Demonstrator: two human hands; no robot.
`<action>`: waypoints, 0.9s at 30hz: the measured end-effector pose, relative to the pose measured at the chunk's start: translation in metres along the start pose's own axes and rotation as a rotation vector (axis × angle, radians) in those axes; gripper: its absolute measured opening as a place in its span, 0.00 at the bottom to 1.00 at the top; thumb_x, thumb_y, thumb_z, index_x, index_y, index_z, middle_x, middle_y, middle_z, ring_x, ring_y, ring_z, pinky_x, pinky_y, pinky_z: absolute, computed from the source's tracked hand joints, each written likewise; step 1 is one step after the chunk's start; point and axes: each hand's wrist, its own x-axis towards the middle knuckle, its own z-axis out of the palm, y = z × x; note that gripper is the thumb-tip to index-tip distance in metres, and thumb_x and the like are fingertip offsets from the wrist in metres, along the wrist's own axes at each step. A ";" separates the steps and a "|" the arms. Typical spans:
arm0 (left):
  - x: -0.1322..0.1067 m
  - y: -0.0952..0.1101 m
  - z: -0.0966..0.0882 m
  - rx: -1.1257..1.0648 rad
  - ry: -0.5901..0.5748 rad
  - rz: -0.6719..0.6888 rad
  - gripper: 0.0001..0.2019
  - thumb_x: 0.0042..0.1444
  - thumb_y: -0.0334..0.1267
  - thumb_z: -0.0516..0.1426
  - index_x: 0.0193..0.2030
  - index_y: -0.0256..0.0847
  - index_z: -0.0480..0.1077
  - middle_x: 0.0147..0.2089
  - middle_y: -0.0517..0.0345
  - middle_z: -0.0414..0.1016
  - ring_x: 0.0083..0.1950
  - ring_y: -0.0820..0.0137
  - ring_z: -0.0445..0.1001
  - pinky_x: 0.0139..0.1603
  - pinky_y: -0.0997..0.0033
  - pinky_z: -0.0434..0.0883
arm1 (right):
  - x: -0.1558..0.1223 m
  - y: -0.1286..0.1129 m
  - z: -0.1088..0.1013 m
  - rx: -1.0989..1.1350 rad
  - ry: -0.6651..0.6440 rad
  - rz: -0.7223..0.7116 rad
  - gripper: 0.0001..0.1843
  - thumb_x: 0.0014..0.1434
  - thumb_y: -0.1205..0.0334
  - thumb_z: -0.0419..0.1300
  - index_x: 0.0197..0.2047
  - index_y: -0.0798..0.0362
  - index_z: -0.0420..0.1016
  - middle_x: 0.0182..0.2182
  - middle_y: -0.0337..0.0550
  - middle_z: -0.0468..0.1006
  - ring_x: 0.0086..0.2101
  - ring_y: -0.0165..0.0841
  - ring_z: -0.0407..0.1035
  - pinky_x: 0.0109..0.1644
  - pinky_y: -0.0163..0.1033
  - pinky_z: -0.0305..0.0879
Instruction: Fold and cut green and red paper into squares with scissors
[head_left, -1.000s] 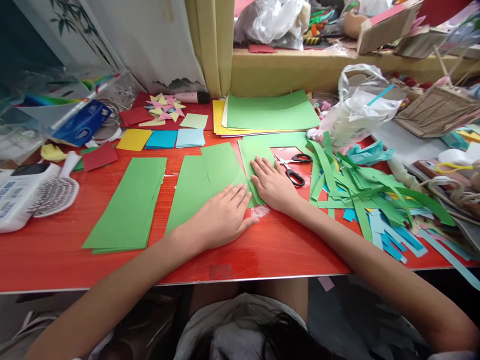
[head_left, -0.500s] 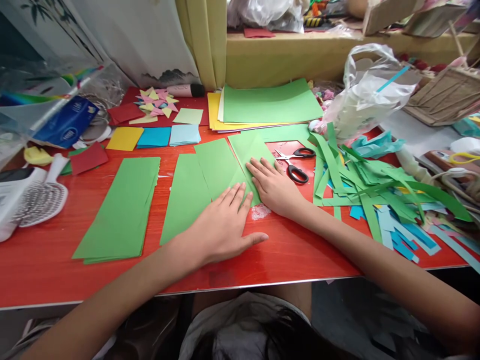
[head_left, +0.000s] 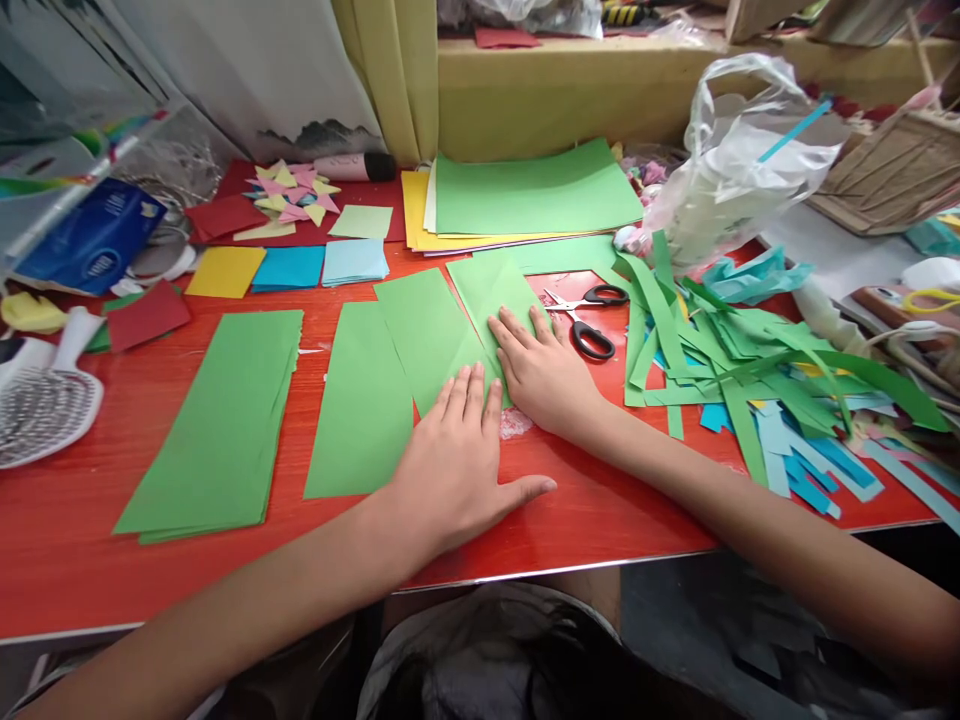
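Observation:
My left hand (head_left: 459, 455) lies flat with fingers stretched out on the red table (head_left: 570, 510), its fingertips on the lower edge of a green paper sheet (head_left: 424, 330). My right hand (head_left: 541, 368) rests flat, fingers spread, on a folded green sheet (head_left: 487, 290) right beside it. Both hands press paper down and hold nothing. Black-handled scissors (head_left: 589, 318) lie just right of my right hand.
A stack of green strips (head_left: 217, 420) lies at the left, another green piece (head_left: 360, 400) beside it. Cut green and blue strips (head_left: 750, 380) pile up at the right. Behind are a green-and-yellow paper stack (head_left: 525, 195), small coloured squares (head_left: 289, 268), a plastic bag (head_left: 739, 170) and a hairbrush (head_left: 45, 400).
My left hand has slid back toward me, off most of the green sheet, thumb now stretched to the right. The right hand stays pressed on the folded sheet. The view has tilted down.

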 end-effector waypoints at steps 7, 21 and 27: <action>0.013 -0.039 -0.016 -0.060 0.113 0.100 0.32 0.64 0.52 0.34 0.60 0.32 0.63 0.60 0.44 0.66 0.63 0.58 0.61 0.63 0.55 0.59 | 0.006 0.013 0.003 0.043 -0.023 -0.136 0.28 0.67 0.62 0.35 0.67 0.65 0.50 0.66 0.53 0.48 0.65 0.41 0.42 0.67 0.47 0.40; 0.018 -0.058 0.000 -0.053 0.033 0.197 0.31 0.64 0.50 0.38 0.69 0.33 0.44 0.71 0.49 0.39 0.72 0.62 0.37 0.69 0.59 0.47 | 0.008 0.027 0.001 0.049 -0.065 -0.255 0.30 0.67 0.55 0.34 0.68 0.59 0.47 0.67 0.47 0.44 0.66 0.35 0.37 0.68 0.47 0.36; 0.017 -0.052 0.000 -0.036 0.043 0.176 0.31 0.64 0.51 0.40 0.68 0.35 0.46 0.71 0.46 0.43 0.71 0.58 0.40 0.68 0.55 0.51 | 0.007 0.024 0.002 0.018 -0.050 -0.209 0.29 0.67 0.56 0.35 0.68 0.58 0.47 0.67 0.46 0.45 0.66 0.35 0.39 0.68 0.46 0.37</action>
